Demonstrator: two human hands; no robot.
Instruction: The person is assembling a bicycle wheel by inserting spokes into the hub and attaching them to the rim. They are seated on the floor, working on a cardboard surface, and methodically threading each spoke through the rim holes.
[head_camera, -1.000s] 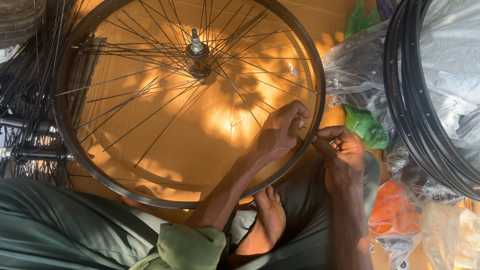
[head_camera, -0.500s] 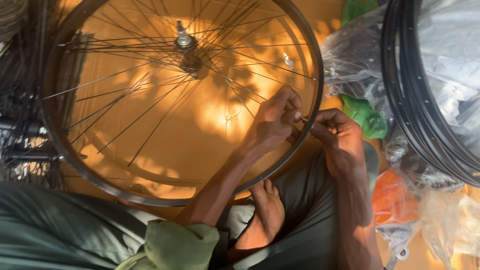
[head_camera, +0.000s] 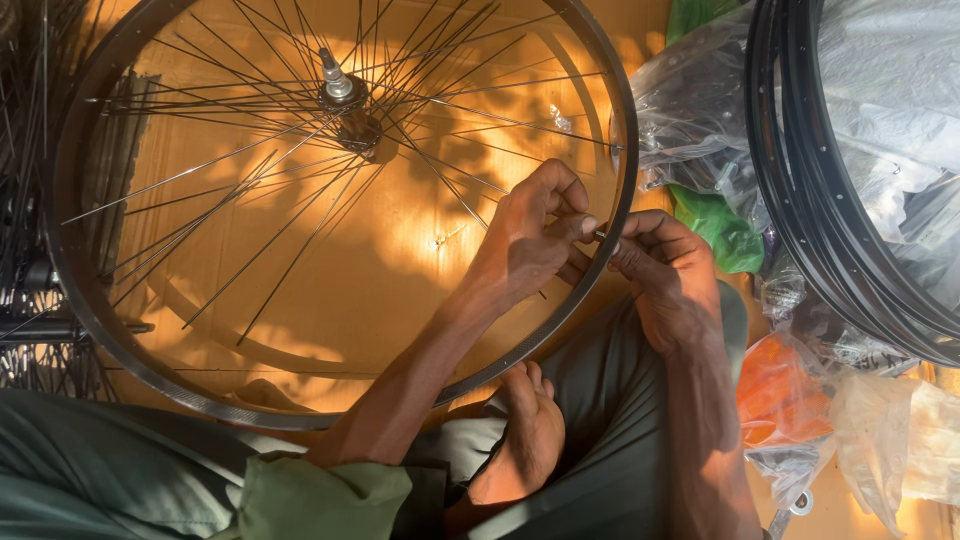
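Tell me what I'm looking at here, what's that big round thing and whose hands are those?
The picture comes from a camera worn on a person's head, looking down at their own hands and lap. The big round thing is a bicycle wheel: a dark metal rim with thin wire spokes running to a hub in the middle. Some spokes hang loose at the rim end. The wheel lies over brown cardboard, partly across the person's lap.

The left hand reaches inside the rim and the right hand is just outside it. Their fingertips meet at one spot on the rim, pinching something too small to make out. The person sits with a bare foot tucked under. On the right are more dark rims and plastic bags.
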